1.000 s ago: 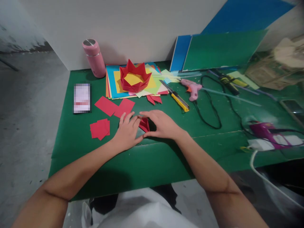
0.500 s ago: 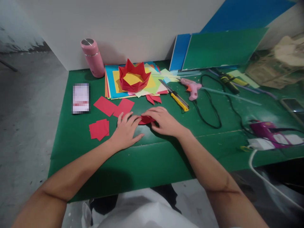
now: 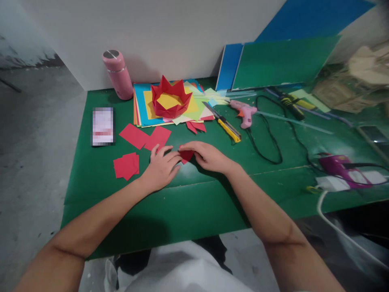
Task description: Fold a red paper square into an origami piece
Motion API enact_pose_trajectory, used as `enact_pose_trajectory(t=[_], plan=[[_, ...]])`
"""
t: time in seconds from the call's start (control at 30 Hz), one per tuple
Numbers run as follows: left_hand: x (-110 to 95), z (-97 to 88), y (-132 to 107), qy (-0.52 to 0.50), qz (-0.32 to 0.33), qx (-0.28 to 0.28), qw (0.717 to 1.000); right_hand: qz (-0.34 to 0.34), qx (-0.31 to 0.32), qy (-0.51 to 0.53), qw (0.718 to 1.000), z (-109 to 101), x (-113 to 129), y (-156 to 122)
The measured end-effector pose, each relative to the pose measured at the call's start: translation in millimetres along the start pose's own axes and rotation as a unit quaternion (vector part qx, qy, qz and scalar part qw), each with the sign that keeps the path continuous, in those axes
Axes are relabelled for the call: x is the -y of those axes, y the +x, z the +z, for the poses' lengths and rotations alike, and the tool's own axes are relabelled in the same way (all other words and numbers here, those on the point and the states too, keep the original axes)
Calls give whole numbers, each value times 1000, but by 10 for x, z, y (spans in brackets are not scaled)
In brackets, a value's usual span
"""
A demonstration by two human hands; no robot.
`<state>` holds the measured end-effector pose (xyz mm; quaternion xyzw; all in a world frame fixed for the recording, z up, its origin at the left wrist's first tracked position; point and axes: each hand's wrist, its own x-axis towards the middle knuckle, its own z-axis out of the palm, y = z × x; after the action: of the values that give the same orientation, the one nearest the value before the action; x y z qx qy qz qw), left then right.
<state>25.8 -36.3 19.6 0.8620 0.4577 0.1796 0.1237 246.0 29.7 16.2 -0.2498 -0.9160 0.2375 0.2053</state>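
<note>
A small folded piece of red paper (image 3: 186, 156) lies on the green table between my hands, partly hidden under the right fingers. My left hand (image 3: 162, 168) rests beside it with fingers spread, the fingertips touching its left edge. Curved over the top and right side of that paper is my right hand (image 3: 208, 157), fingers close together and pressed on it. Two flat red paper rectangles (image 3: 133, 136) lie just beyond my left hand. To its left sits a small stack of red paper squares (image 3: 126, 166). Several folded red pieces (image 3: 196, 127) lie further back.
A red pointed paper ring (image 3: 172, 109) stands on coloured sheets (image 3: 141, 117). Right of it are a yellow cutter knife (image 3: 227, 129) and a pink glue gun (image 3: 244, 113) with a black cord. A pink flask (image 3: 118, 77), a blurred phone-like object (image 3: 102, 126) and a purple power strip (image 3: 337, 168) also stand around.
The red paper between my hands now shows a downward-pointing corner instead of a flatter shape. My right fingers have straightened over its top, and my left thumb has drawn in toward the fingers.
</note>
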Motion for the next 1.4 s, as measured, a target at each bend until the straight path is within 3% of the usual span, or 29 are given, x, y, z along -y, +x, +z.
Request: enact_pose_trajectory(t=[0.5,0.73,0.93,1.07,1.4], plan=[[106,68,20,10,10,-7,1000,20,-13,51,998,11,29,-2],[89,36,35,8,2,19,1000,-12,-32,-10,999,-42,1,9],[83,41,38,2,-13,5,1000,-21,-60,-110,992,-29,-29,1],[98,46,30,3,-3,-1,1000,-56,-57,-63,995,-10,-41,17],[90,27,26,-12,27,-13,999,38,-41,22,998,29,-6,74]])
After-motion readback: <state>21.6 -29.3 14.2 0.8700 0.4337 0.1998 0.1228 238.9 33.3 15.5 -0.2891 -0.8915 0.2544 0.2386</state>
